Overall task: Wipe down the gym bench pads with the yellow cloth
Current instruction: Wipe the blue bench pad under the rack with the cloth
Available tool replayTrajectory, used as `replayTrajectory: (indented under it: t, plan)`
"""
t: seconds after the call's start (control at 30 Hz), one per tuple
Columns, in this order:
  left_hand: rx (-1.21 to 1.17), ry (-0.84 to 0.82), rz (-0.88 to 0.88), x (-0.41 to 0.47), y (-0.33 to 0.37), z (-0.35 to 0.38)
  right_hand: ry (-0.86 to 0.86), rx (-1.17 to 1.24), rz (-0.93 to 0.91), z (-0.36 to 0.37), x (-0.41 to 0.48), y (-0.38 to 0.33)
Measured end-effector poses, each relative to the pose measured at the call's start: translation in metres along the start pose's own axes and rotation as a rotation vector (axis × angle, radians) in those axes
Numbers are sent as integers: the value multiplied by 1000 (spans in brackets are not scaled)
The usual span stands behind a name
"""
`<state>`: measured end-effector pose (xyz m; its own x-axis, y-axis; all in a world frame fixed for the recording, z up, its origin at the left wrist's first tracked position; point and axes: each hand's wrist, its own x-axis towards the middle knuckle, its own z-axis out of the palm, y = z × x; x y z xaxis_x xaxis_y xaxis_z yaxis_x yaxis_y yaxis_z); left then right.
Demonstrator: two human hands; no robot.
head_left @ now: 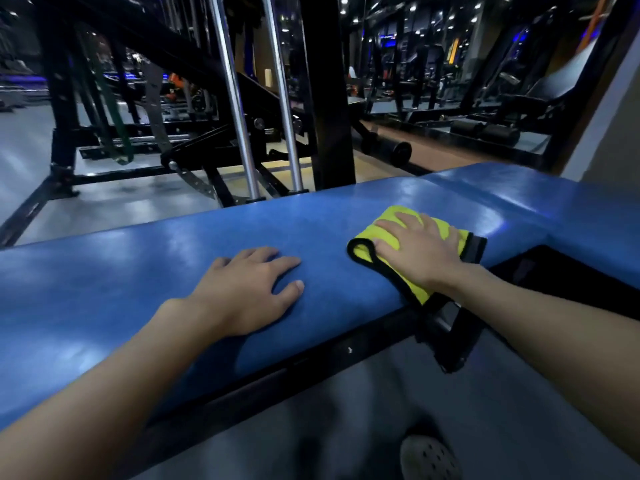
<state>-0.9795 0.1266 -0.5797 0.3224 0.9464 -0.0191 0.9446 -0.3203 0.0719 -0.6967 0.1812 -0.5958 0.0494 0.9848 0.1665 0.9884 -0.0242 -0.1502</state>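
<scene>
**A:** Two pads to wipe, so where is the cloth?

**B:** The folded yellow microfibre cloth with black edging (450, 233) lies on the long blue vinyl bench pad (138, 271), near its right end. One corner is draped over the near edge. The shorter blue vinyl seat pad (554, 209) sits just past the gap.

**A:** And the grips?

**B:** The right grip (415, 251) lies flat on the cloth, fingers spread and pressing down, pinching no fold. The left grip (242, 289) rests palm down on bare vinyl to the left, fingers loosely spread, holding nothing.

**A:** How should the wipe go?

**B:** I'd use even palm weight and long overlapping strokes along the pad, taking in the rounded near edge. The left grip should move aside so the patch beneath it isn't skipped. With no fold pinched, the cloth may bunch or slip off, so hooking a thumb over one edge would help.
</scene>
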Motion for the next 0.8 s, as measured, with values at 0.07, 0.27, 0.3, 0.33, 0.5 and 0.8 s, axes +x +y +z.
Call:
replayTrajectory:
  t: [0.07, 0.27, 0.3, 0.33, 0.5, 0.8]
  plan:
    - [-9, 18, 2, -11, -11, 3, 11, 1, 27, 5, -9, -23]
    - [13, 42, -25, -50, -50, -1, 30, 23, -147, 11, -46, -75]
    - [18, 53, -37, -59, -59, -1, 30, 37, -121, 9, -44, -78]
    - [17, 60, -49, -70, -68, -1, 19, 42, -74, 7, -43, -82]
    - [10, 85, -100, -110, -110, -3, -45, 26, -63, 14, -57, -152]
    - [7, 84, -239, -172, -170, -10, -71, -6, -302, 15, -74, -190]
